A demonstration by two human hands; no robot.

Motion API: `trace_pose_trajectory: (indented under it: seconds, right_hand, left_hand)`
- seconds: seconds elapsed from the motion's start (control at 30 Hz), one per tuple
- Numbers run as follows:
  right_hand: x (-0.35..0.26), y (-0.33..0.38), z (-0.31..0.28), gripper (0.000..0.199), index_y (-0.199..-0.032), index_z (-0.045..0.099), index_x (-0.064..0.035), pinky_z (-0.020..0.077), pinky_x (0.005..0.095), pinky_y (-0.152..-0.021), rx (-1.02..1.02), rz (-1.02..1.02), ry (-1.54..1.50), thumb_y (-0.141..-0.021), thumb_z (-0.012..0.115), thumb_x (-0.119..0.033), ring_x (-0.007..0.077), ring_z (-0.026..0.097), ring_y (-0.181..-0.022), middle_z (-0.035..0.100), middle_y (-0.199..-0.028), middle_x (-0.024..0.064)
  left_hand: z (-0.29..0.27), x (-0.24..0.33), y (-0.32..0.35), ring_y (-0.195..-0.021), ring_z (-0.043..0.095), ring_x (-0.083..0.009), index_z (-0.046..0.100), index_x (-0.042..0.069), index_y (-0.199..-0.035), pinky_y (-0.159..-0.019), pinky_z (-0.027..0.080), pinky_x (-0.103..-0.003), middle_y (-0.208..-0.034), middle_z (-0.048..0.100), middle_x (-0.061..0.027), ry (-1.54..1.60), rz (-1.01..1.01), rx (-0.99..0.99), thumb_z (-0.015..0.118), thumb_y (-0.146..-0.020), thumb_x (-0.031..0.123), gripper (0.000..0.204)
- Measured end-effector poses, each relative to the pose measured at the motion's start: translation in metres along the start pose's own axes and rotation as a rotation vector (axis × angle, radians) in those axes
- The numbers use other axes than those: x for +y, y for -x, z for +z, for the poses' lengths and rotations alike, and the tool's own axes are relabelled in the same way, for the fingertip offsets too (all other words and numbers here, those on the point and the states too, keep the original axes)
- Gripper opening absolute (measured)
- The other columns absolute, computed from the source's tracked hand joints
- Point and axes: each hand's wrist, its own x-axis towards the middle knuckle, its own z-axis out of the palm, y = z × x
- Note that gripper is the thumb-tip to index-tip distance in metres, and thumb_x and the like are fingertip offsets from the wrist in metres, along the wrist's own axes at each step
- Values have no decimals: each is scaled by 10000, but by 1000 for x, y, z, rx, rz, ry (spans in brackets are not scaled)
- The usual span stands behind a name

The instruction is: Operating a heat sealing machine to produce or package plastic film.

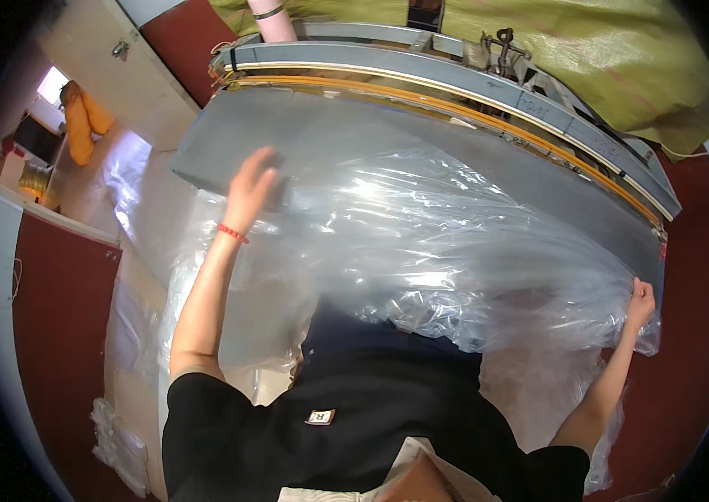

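A wide sheet of clear, wrinkled plastic film (421, 238) is pinched near its right end by the right hand (641, 305), while the left hand (251, 188) is held with fingers spread, its contact unclear from blur, over the left part of a long, flat grey slab (287, 117). By appearance, the slab's near side is covered and its far strip remains to be covered. Beyond, the slab is bordered by 1 long grey metal frame (354, 57), backed by a shiny olive-green tarpaulin (530, 42).
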Motion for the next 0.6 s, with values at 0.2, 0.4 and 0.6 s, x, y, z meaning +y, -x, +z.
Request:
trace_pose_trajectory:
  seconds: [0.2, 0.4, 0.6]
  right_hand:
    - [9, 1, 0, 279, -792, 591, -45, 417, 328, -580, 10, 54, 31, -800, 591, -324, 211, 510, -589, 582, -684, 111]
    - [6, 2, 2, 305, -795, 593, -50, 424, 345, -579, 2, 67, 57, -806, 577, -354, 228, 529, -587, 592, -693, 114]
    - [9, 1, 1, 306, -814, 596, -48, 430, 342, -596, 8, 63, 70, -811, 571, -353, 236, 549, -614, 603, -719, 120]
  left_hand:
    - [-5, 5, 0, -948, 516, -241, 607, 42, -933, -835, 405, -316, -949, 573, -95, -224, -8, -166, 597, -760, 159, 210]
    - [5, 32, 8, -992, 465, -236, 568, 43, -999, -847, 381, -318, -1017, 534, -77, -313, 218, -250, 728, -626, 119, 413]
    - [10, 27, 11, -1028, 443, -244, 569, 95, -930, -876, 341, -365, -1033, 516, -62, -430, 427, -346, 731, -600, 121, 368]
